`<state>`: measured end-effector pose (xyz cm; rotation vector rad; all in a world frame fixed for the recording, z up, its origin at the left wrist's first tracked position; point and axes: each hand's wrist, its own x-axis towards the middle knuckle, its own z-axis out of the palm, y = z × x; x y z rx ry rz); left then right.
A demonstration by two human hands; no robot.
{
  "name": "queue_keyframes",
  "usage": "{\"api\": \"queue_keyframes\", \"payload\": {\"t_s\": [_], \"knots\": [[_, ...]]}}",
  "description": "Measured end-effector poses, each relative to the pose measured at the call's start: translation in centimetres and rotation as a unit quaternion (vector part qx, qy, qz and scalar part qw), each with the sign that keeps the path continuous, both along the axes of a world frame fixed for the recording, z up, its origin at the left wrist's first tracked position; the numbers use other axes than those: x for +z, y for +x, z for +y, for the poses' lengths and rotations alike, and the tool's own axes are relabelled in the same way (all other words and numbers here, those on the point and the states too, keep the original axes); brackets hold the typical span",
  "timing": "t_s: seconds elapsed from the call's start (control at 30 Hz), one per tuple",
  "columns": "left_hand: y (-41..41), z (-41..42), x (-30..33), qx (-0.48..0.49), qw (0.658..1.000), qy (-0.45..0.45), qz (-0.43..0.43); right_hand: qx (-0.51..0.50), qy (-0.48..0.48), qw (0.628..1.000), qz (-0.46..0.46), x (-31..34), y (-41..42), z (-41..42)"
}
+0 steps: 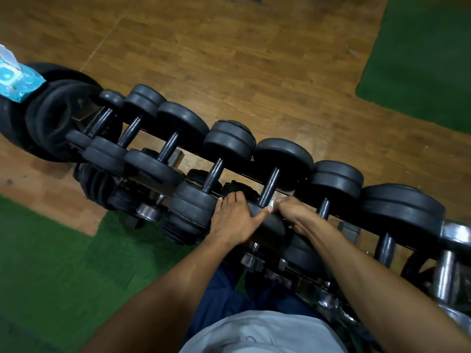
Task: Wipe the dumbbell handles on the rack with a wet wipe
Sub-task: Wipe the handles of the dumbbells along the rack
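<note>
A row of black dumbbells lies across the top tier of the rack (pixel 272 189), running from upper left to lower right. My left hand (pixel 234 220) rests on the near plate (pixel 265 217) of the fifth dumbbell, fingers over its edge and thumb stretched along it. My right hand (pixel 293 211) holds a small white wet wipe (pixel 272 203) at the near end of that dumbbell's dark handle (pixel 269 186). Most of the wipe is hidden inside the fingers.
A blue pack of wet wipes (pixel 15 77) sits on the stacked weight plates (pixel 51 118) at the rack's left end. Lower tiers hold more dumbbells, some chrome (pixel 444 273). Wood floor lies behind the rack, green mats (pixel 51 263) at near left and far right.
</note>
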<state>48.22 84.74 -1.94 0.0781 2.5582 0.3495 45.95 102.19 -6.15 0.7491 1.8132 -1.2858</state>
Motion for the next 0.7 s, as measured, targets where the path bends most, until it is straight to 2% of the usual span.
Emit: {"api": "queue_keyframes", "payload": {"t_s": [0.07,0.23,0.37,0.53,0.63,0.7], "knots": [[0.0,0.0,0.0,0.001,1.000,0.003,-0.001,0.014,-0.007,1.000,-0.004,-0.3,-0.2,0.3],[-0.1,0.1,0.2,0.001,1.000,0.000,-0.003,-0.070,-0.092,0.993,-0.036,-1.1,-0.5,-0.1],[0.0,0.0,0.1,0.003,1.000,0.002,0.000,-0.055,-0.095,0.993,-0.034,-1.2,-0.6,-0.5],[0.1,0.1,-0.4,0.006,1.000,0.006,0.006,0.056,0.020,0.997,0.059,-1.4,-0.2,0.5],[0.2,0.0,-0.4,0.013,1.000,0.008,0.005,0.052,0.000,0.993,0.109,-1.0,-0.4,1.4],[0.2,0.0,-0.4,0.015,1.000,0.012,0.008,0.086,0.018,0.979,0.183,-0.1,-1.2,1.7]]}}
